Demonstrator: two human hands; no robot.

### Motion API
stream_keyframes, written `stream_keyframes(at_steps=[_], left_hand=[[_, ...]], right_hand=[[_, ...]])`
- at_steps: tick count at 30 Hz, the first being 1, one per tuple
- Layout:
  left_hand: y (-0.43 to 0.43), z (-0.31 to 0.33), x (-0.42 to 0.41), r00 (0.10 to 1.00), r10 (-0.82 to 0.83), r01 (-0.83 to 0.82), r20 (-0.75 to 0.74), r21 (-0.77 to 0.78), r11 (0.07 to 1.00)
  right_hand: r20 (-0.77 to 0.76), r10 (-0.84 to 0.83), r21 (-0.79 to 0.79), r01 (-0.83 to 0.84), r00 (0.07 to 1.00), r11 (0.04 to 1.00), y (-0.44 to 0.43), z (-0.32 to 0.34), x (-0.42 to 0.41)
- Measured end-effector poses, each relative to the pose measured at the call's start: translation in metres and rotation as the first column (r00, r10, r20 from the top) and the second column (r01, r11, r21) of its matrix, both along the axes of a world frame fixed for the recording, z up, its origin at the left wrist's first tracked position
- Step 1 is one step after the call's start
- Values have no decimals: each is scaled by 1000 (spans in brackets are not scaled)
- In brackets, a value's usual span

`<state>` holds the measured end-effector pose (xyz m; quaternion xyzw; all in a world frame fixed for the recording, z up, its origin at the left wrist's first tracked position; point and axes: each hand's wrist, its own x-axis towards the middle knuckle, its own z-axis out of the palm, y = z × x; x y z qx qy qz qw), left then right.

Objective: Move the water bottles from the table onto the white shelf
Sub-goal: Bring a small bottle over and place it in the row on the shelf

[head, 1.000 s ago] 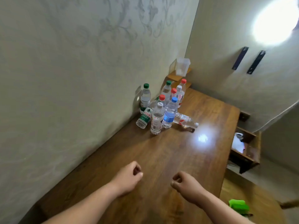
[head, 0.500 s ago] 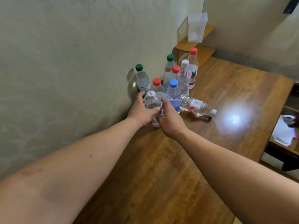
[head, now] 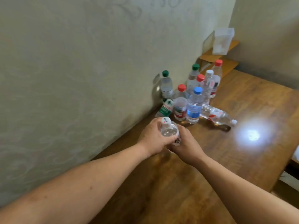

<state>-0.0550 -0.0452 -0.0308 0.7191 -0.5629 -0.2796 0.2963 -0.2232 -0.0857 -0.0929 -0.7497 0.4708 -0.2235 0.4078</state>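
Observation:
My left hand [head: 153, 138] and my right hand [head: 187, 144] both grip a clear white-capped water bottle [head: 168, 129], held close above the wooden table [head: 242, 159]. Behind it, against the wall, stand several more bottles: a blue-capped one [head: 194, 105], a red-capped one [head: 180, 104], a green-capped one [head: 166, 84] and others further back. One green-labelled bottle [head: 165, 108] lies on its side by the wall. Another clear bottle [head: 216, 114] lies flat to the right of the group. No white shelf is in view.
The wall runs along the table's left edge. A small wooden corner stand [head: 218, 57] at the far end carries a translucent plastic container [head: 222, 41]. A bright light reflection [head: 252, 135] marks the tabletop at the right. The table's right edge drops off near the frame border.
Both hands reached forward from the near table, closed on the white-capped bottle at the front of the group, and have drawn it back toward me, away from the other bottles.

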Motion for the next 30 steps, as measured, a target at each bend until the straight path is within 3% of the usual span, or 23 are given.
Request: stream_keyframes(at_steps=[4,9,14,17,21,23,30], left_hand=[[52,24,32,1000,1,-1,2,6,1000],[138,22,92,999,38,-38,-26,32,999],[262,19,166,999,33,-31,-36,76,997],[340,28,210,996,47,-47,-76,-4,999],[426,67,277,968,205,-224,-147,-127,966],[462,75,313,947,309,-320,-93,-162,933],[530,93,429,790,587,-611,-173,-298,734]], right_hand=[[-45,86,-29,-87,995,996,39,16,29],[-1,60,-41,-60,998,997,111,36,92],[38,32,52,-34,999,998,211,63,164],[12,159,97,-160,987,982,271,94,220],[43,346,79,-348,937,934,351,142,312],[76,383,2,-384,921,923,382,158,359],[115,487,-32,-487,866,873,445,174,511]])
